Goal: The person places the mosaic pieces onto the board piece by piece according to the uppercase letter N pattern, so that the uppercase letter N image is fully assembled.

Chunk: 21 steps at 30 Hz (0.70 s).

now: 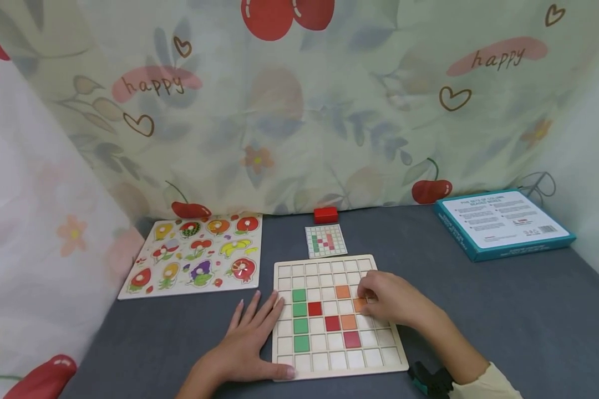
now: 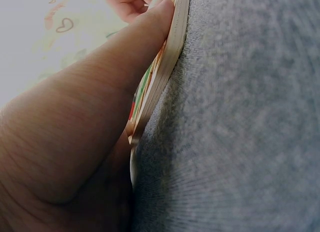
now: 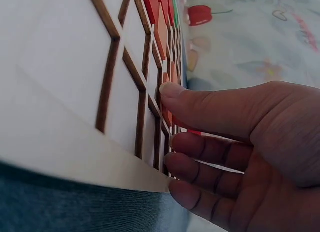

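Observation:
A wooden grid board (image 1: 349, 372) lies on the dark table, holding green tiles (image 1: 300, 326), red tiles (image 1: 331, 323) and orange tiles (image 1: 342, 291). My left hand (image 1: 244, 349) rests at the board's left side, fingers spread and thumb on the near left corner; the left wrist view shows that thumb along the board's edge (image 2: 172, 46). At the right part of the grid, my right hand (image 1: 399, 299) has curled fingers and pinches an orange tile (image 1: 357, 304) at its cell. The right wrist view shows the thumb touching it; the index fingertip is hidden.
Behind the board lie a small printed pattern card (image 1: 326, 240) and a red block (image 1: 325, 215). A fruit puzzle board (image 1: 194, 257) is at the left. At the right lies a teal box (image 1: 504, 224), with a cable (image 1: 544, 183) behind it. A printed curtain (image 1: 299, 138) bounds the back.

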Motion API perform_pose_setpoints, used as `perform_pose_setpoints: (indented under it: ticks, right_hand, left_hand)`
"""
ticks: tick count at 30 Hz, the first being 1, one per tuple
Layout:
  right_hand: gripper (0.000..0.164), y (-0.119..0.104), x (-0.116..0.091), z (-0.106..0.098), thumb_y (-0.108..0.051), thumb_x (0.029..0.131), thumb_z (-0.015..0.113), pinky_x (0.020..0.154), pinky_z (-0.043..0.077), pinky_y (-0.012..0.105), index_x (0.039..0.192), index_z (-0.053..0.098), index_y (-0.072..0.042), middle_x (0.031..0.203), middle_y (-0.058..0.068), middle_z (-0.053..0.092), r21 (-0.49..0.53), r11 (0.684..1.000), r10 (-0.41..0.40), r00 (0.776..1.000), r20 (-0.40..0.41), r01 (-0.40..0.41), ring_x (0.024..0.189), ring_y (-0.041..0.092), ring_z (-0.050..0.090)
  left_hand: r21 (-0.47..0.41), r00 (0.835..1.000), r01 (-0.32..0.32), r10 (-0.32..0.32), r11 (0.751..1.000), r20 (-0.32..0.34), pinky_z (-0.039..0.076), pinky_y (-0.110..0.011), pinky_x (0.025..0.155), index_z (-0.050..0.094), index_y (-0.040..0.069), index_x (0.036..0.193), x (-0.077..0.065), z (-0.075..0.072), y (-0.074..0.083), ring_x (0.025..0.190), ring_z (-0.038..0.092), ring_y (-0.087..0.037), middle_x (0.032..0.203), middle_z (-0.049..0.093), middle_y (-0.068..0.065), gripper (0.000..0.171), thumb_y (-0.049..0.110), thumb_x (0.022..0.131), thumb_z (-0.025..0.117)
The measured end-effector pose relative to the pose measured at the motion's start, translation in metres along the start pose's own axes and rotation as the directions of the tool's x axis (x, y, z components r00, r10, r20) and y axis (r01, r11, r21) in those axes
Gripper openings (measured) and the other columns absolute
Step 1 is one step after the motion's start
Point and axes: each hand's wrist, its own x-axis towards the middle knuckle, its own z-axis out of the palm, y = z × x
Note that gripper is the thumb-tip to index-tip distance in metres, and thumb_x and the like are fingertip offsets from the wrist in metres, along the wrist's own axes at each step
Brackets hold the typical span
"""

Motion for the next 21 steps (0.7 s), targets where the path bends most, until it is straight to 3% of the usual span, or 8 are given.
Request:
perform_pose_setpoints:
  ticks: [15,21]
  right_hand:
    - [0.020,0.0015,0.0012,-0.0001,-0.018,0.072,0.076,0.057,0.038,0.028,0.077,0.057,-0.019,0.069,-0.007,0.047,0.023,1.000,-0.019,1.000,-0.007,0.019,0.063,0.010,0.043]
    - [0.016,0.0023,0.0025,0.0004,-0.014,0.077,0.071,0.055,0.042,0.024,0.075,0.058,-0.022,0.066,-0.011,0.053,0.171,0.981,-0.087,0.996,-0.033,0.091,0.060,0.007,0.048]
  left_hand:
    - [0.000,1.000,-0.003,0.003,1.000,0.001,-0.006,-0.058,0.099,0.002,0.030,0.145,-0.0009,-0.0025,0.0005,0.134,-0.012,-0.025,0.150,-0.005,0.010,0.109,0.083,0.061,0.048]
    - [-0.010,1.000,-0.001,0.001,1.000,0.005,-0.006,-0.058,0.099,0.004,0.030,0.146,-0.0010,-0.0033,0.0020,0.134,-0.012,-0.026,0.150,-0.003,0.009,0.109,0.082,0.061,0.049]
